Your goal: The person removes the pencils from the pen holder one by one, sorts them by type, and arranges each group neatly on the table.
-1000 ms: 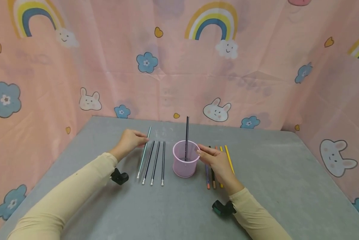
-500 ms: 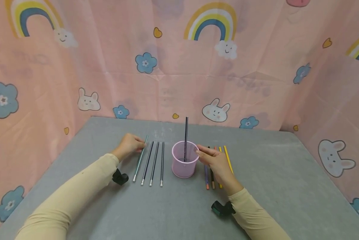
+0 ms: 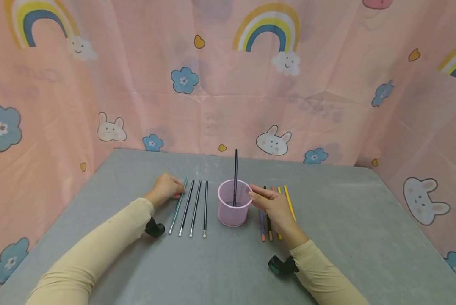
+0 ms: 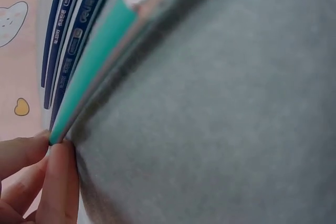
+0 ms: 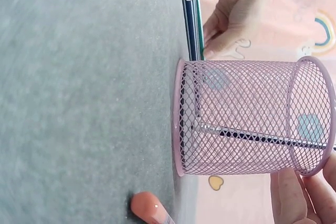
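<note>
My left hand (image 3: 164, 189) pinches the far end of a green pencil (image 3: 176, 208) between thumb and fingertips; the left wrist view shows the pencil (image 4: 94, 72) lying along the grey surface. Just right of it, three dark blue pencils (image 3: 205, 212) lie side by side, their white eraser ends towards me. With thumb and fingers, my right hand (image 3: 276, 209) grips the rim of a pink mesh pen cup (image 3: 232, 215). The cup stands upright, and one dark pencil (image 3: 236, 167) leans inside it.
Several coloured pencils, among them a yellow pencil (image 3: 289, 202), lie right of the cup, partly hidden under my right hand. The grey table (image 3: 220, 271) ends at a pink printed cloth (image 3: 220, 114) behind. Black wrist devices (image 3: 283, 266) sit at both sleeves.
My left hand has moved down and slightly towards me, lowering the green pencil beside the dark blue pencils. The right hand still holds the cup.
</note>
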Action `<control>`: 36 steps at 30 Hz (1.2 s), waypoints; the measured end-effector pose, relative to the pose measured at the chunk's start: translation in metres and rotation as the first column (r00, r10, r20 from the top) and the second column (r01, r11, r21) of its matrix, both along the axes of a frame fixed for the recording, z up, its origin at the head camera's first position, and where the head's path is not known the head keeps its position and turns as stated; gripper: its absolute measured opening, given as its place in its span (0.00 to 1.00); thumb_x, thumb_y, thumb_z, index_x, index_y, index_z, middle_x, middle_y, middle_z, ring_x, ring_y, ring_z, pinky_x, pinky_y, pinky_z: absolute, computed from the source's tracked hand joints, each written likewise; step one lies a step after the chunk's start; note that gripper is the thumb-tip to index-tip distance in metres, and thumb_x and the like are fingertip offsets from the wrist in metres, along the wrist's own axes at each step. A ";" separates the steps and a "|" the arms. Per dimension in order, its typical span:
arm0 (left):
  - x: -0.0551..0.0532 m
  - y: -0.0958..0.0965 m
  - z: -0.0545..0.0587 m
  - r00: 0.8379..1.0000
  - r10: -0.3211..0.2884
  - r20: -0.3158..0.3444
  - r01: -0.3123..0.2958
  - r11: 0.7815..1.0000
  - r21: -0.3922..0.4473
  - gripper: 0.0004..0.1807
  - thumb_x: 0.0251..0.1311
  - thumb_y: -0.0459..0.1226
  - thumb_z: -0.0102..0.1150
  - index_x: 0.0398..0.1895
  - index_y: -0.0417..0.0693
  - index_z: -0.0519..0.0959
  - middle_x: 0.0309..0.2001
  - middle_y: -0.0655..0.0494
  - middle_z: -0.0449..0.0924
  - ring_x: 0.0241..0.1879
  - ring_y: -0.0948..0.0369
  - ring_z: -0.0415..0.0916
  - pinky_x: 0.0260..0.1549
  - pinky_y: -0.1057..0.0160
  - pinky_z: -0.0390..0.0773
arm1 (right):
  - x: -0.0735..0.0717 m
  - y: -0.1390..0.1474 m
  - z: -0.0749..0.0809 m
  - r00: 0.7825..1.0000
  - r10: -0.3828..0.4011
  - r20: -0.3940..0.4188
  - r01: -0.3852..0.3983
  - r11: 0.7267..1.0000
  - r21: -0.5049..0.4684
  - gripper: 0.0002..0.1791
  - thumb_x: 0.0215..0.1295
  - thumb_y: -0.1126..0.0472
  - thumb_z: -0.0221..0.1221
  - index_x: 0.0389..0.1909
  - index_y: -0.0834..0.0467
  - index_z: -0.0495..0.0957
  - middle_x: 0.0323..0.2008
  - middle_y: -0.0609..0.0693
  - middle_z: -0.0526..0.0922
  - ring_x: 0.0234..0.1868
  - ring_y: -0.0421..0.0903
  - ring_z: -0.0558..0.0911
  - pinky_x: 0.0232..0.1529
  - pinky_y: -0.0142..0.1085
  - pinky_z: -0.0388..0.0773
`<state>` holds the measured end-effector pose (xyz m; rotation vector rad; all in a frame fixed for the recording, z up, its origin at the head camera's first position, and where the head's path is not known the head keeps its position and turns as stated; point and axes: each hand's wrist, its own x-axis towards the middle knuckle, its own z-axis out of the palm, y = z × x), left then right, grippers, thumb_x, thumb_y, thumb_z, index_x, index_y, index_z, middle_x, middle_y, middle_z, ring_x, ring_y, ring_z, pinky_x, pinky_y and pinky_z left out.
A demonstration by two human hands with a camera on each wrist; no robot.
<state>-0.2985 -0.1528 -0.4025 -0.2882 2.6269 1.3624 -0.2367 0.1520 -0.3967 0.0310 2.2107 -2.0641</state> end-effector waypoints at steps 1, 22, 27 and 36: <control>0.000 0.000 0.000 1.000 0.003 -0.001 -0.003 1.000 -0.007 0.10 0.50 0.29 0.64 0.37 0.32 0.82 0.37 0.41 0.82 0.19 0.65 0.76 0.23 0.70 0.80 | 0.000 0.000 0.000 1.000 0.000 0.000 0.000 1.000 -0.001 0.25 0.59 0.54 0.62 0.56 0.59 0.75 0.56 0.53 0.77 0.51 0.39 0.80 0.51 0.33 0.77; 0.004 0.004 0.009 0.996 -0.012 -0.093 0.008 0.999 -0.046 0.13 0.55 0.35 0.60 0.42 0.37 0.80 0.40 0.43 0.82 0.32 0.59 0.80 0.30 0.66 0.81 | 0.001 0.001 0.000 1.000 -0.006 0.000 0.006 1.000 -0.005 0.25 0.58 0.54 0.63 0.56 0.58 0.75 0.55 0.53 0.78 0.50 0.39 0.80 0.50 0.33 0.77; 0.009 0.017 0.026 0.991 -0.035 -0.128 0.046 0.995 0.085 0.18 0.58 0.40 0.60 0.49 0.42 0.78 0.48 0.46 0.80 0.45 0.55 0.79 0.46 0.57 0.80 | 0.001 0.002 -0.001 1.000 -0.014 0.002 0.014 1.000 -0.003 0.25 0.58 0.54 0.63 0.55 0.58 0.76 0.55 0.53 0.78 0.50 0.39 0.80 0.50 0.34 0.77; 0.020 0.055 0.043 0.977 -0.066 -0.202 0.132 0.934 0.331 0.17 0.56 0.38 0.63 0.49 0.43 0.79 0.48 0.47 0.80 0.47 0.55 0.80 0.52 0.57 0.77 | 0.001 0.001 0.000 1.000 0.000 -0.008 0.000 1.000 -0.023 0.25 0.58 0.55 0.63 0.56 0.59 0.75 0.56 0.54 0.77 0.50 0.38 0.80 0.50 0.33 0.77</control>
